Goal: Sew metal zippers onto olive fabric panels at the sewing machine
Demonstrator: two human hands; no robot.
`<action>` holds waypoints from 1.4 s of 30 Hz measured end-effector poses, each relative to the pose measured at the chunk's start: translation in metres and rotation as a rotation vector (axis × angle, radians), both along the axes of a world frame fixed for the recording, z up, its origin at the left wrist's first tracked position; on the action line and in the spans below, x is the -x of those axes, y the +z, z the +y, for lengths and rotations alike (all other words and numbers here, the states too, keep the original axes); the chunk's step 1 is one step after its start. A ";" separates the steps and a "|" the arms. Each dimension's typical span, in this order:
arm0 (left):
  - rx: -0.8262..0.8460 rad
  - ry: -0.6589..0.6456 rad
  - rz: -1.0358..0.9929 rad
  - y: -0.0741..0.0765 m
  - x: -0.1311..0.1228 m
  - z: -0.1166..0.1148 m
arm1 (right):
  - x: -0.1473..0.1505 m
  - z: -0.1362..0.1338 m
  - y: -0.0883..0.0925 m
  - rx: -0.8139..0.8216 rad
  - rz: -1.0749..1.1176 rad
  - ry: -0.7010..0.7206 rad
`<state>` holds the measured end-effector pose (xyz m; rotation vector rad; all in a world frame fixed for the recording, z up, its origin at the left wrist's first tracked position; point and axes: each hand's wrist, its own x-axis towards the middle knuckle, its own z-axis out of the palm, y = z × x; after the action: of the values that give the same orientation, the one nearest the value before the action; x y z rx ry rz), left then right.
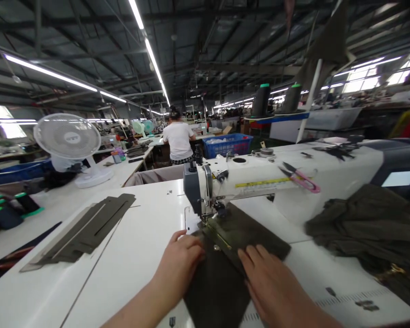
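Observation:
A dark olive fabric piece lies on the white machine bed, its upper part under the needle area of a sewing machine. A zipper with brass-coloured teeth runs along the fabric just in front of the presser foot. At the fabric's left edge, my left hand has its fingers curled in on the cloth; its fingertips are partly hidden. My right hand rests on the fabric right of the zipper, fingers laid flat over it.
Flat olive cut pieces lie stacked at left, near a white fan. Pink-handled scissors sit on the machine arm. Bunched olive fabric is at right. Ahead, a person in a white shirt works beside a blue crate.

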<state>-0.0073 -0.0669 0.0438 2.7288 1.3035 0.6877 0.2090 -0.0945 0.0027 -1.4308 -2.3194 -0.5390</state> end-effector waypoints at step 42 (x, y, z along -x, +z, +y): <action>-0.184 -0.205 -0.023 -0.002 -0.011 -0.001 | 0.030 -0.017 0.046 0.032 0.721 0.350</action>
<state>0.0039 -0.0677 0.0419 2.9324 0.9820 0.8534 0.1790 -0.1119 0.0482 -0.9665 -1.9083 0.1110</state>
